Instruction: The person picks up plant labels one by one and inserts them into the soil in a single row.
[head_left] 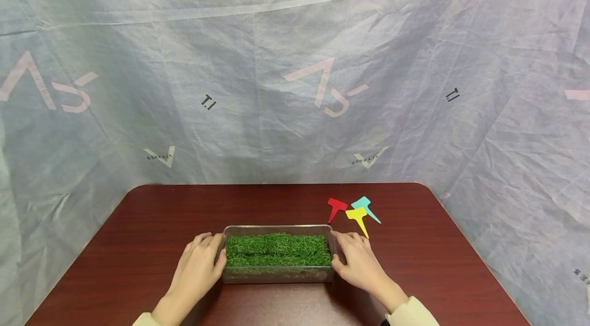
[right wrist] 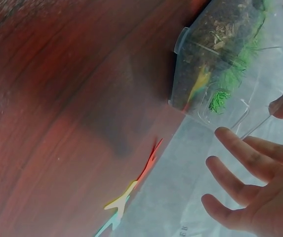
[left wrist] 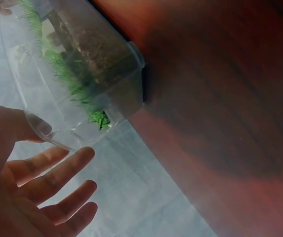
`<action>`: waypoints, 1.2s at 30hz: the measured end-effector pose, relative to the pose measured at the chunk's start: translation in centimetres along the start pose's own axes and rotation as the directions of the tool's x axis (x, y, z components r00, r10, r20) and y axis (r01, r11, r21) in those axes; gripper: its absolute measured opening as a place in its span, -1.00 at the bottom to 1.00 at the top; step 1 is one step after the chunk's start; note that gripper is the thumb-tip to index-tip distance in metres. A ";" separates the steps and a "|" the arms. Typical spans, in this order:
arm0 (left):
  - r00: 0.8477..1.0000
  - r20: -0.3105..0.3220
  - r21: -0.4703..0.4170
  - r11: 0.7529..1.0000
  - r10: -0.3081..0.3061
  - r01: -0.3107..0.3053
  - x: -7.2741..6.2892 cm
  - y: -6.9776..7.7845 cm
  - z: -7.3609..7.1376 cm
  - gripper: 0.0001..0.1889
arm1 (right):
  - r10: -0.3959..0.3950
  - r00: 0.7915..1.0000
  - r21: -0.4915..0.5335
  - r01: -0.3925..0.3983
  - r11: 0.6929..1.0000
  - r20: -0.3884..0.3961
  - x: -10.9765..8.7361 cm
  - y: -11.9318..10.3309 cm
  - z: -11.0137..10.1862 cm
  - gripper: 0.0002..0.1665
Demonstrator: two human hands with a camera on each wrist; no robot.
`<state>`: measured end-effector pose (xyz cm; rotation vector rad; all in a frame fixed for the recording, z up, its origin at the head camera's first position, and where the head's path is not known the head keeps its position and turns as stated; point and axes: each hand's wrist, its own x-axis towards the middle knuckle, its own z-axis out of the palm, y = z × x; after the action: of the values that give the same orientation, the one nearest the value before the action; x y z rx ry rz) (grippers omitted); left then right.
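Observation:
A clear rectangular plastic box [head_left: 278,275] stands on the table near its front, with strips of green artificial grass [head_left: 278,252] inside. At its left end my left hand [head_left: 197,264] pinches the rim between thumb and fingers. My right hand [head_left: 360,262] pinches the opposite end in the same way. Through the box wall in the right wrist view, brown loose material [right wrist: 220,34] shows beneath the grass. In both wrist views the lower fingers spread away from the plastic.
Three T-shaped plant labels lie behind my right hand: a red one [head_left: 337,205], a yellow one [head_left: 357,214] and a teal one [head_left: 362,203], the last two overlapping. The dark red wooden table [head_left: 258,205] ends at a grey printed cloth [head_left: 258,152] at the back and sides.

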<state>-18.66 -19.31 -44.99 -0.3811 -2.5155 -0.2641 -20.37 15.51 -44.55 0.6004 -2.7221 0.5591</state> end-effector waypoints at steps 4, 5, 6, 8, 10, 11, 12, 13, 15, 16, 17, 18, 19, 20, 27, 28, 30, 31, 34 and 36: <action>1.000 0.010 -0.007 1.000 -0.004 0.004 0.2 -0.3 0.4 -0.68 | -0.001 1.000 -0.001 0.001 1.000 -0.019 0.2 0.4 0.0 -0.46; 1.000 0.013 -0.012 1.000 -0.004 0.004 0.3 -0.4 0.5 -0.65 | 0.001 1.000 -0.002 -0.001 1.000 -0.028 0.3 0.5 0.0 -0.48; 1.000 0.019 -0.018 1.000 -0.005 0.006 0.4 -0.4 0.5 -0.64 | 0.005 0.999 0.000 -0.005 1.000 -0.037 0.4 0.6 0.0 -0.50; 1.000 0.026 -0.030 1.000 -0.001 0.002 0.6 -0.5 0.7 -0.62 | 0.008 0.998 0.007 -0.007 1.000 -0.060 0.7 0.8 0.1 -0.54; 0.999 0.036 -0.046 0.999 0.005 -0.004 0.8 -0.7 0.8 -0.61 | 0.008 0.996 0.015 -0.007 1.000 -0.087 1.1 1.1 0.0 -0.59; 0.999 0.043 -0.052 0.999 0.009 -0.007 0.9 -0.7 0.9 -0.60 | 0.009 0.995 0.022 -0.007 1.000 -0.098 1.3 1.2 0.0 -0.60; 0.999 0.051 -0.056 0.998 0.015 -0.012 0.9 -0.8 0.9 -0.59 | 0.011 0.994 0.027 -0.008 1.000 -0.107 1.5 1.4 0.0 -0.61; 0.998 0.059 -0.061 0.998 0.022 -0.018 1.0 -0.8 1.0 -0.59 | 0.012 0.993 0.028 -0.009 1.000 -0.116 1.8 1.6 0.0 -0.62; 0.996 0.077 -0.068 0.997 0.035 -0.029 1.2 -1.0 1.1 -0.58 | 0.024 0.991 0.029 -0.021 0.999 -0.128 2.2 2.0 0.0 -0.63; 0.996 0.086 -0.070 0.997 0.039 -0.033 1.2 -1.0 1.1 -0.58 | 0.033 0.991 0.029 -0.029 0.999 -0.132 2.5 2.3 0.0 -0.63; 0.995 0.092 -0.072 0.997 0.041 -0.035 1.2 -1.1 1.2 -0.58 | 0.043 0.990 0.030 -0.039 0.999 -0.132 2.7 2.6 0.0 -0.63; 0.994 0.098 -0.073 0.997 0.043 -0.035 1.3 -1.2 1.2 -0.58 | 0.051 0.990 0.026 -0.048 0.998 -0.132 2.9 2.9 0.0 -0.63; 0.994 0.104 -0.073 0.997 0.043 -0.035 1.3 -1.3 1.3 -0.58 | 0.059 0.989 0.025 -0.056 0.998 -0.133 3.1 3.1 0.0 -0.63; 0.993 0.106 -0.073 0.997 0.043 -0.036 1.3 -1.4 1.4 -0.58 | 0.066 0.989 0.021 -0.064 0.998 -0.133 3.3 3.4 0.0 -0.63; 0.993 0.108 -0.080 0.996 0.049 -0.040 1.0 -1.8 1.7 -0.59 | 0.096 0.989 -0.014 -0.098 0.995 -0.109 4.4 5.2 0.2 -0.64; 0.993 0.108 -0.082 0.996 0.046 -0.037 0.9 -1.8 1.6 -0.59 | 0.103 0.989 -0.016 -0.105 0.994 -0.102 4.6 5.4 0.3 -0.64; 0.993 0.108 -0.081 0.996 0.044 -0.036 0.9 -1.8 1.7 -0.59 | 0.117 0.989 -0.024 -0.119 0.993 -0.086 4.8 5.9 0.4 -0.63; 0.993 0.108 -0.081 0.996 0.042 -0.033 0.8 -1.8 1.7 -0.59 | 0.124 0.989 -0.028 -0.126 0.992 -0.080 5.0 6.2 0.4 -0.62; 0.994 0.105 -0.082 0.996 0.035 -0.027 0.8 -1.8 1.7 -0.59 | 0.142 0.987 -0.043 -0.145 0.989 -0.069 5.4 7.0 0.6 -0.62; 0.994 0.106 -0.084 0.996 0.029 -0.020 0.8 -1.7 1.8 -0.59 | 0.154 0.986 -0.060 -0.158 0.986 -0.068 5.7 7.5 0.8 -0.62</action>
<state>-20.72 -20.25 -46.16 -0.4699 -2.6092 -0.3479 -28.83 19.51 -45.45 0.3496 -2.7309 0.5146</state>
